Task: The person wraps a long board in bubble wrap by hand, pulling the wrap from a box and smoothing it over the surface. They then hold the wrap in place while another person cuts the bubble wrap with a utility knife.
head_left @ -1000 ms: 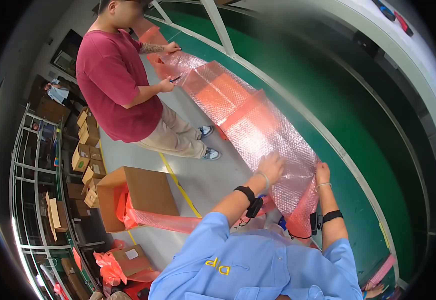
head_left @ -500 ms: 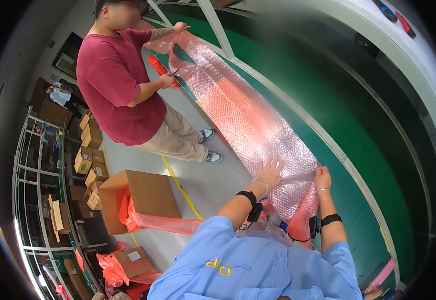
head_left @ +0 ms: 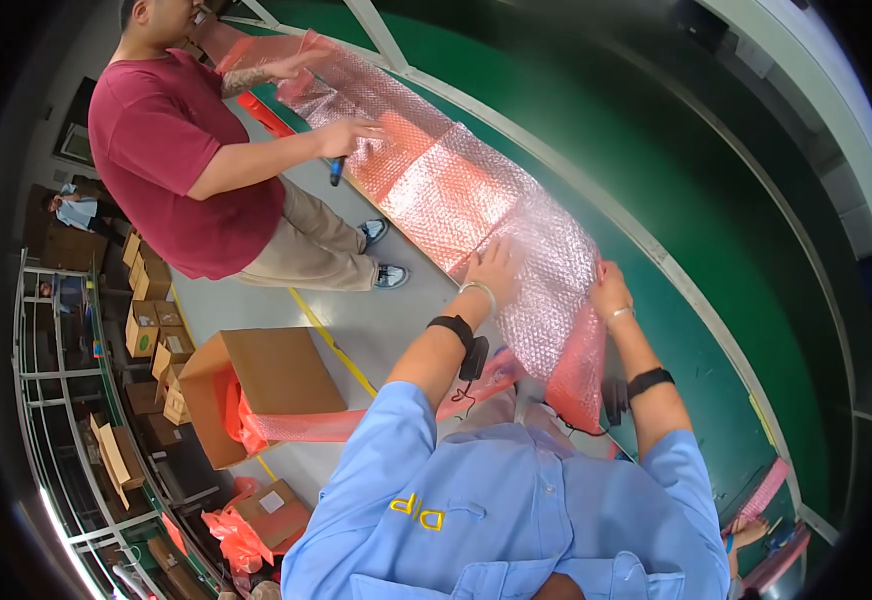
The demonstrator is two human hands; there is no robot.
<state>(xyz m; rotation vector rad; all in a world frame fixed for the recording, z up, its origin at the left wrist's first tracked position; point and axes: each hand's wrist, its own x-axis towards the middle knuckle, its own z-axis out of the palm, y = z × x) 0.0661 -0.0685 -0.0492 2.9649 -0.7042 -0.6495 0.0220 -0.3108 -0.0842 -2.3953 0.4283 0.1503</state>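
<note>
A long sheet of pinkish bubble wrap (head_left: 546, 235) lies along the green worktop, its near end hanging over the edge towards my body. My left hand (head_left: 497, 270) rests flat on it near the left edge, fingers spread. At the right edge my right hand (head_left: 611, 290) is closed on the bubble wrap, fingers curled over its border. Further up, a person in a dark red shirt (head_left: 161, 150) has both hands over the sheet's far part. That person's nearer hand (head_left: 349, 137) is above a dark blue handle (head_left: 336, 172); the rest of that tool is hidden.
On the floor to the left stands an open cardboard box (head_left: 291, 370) with pink wrap trailing from it towards me. More cartons (head_left: 146, 325) line the metal shelving (head_left: 51, 345). A pale metal rail (head_left: 596, 190) borders the green surface. Another person's hand (head_left: 751, 530) shows at lower right.
The other person's hands have come nearer along the sheet, and its far part now lies flatter. My left hand still lies flat; my right keeps its hold. The whole view has shifted slightly.
</note>
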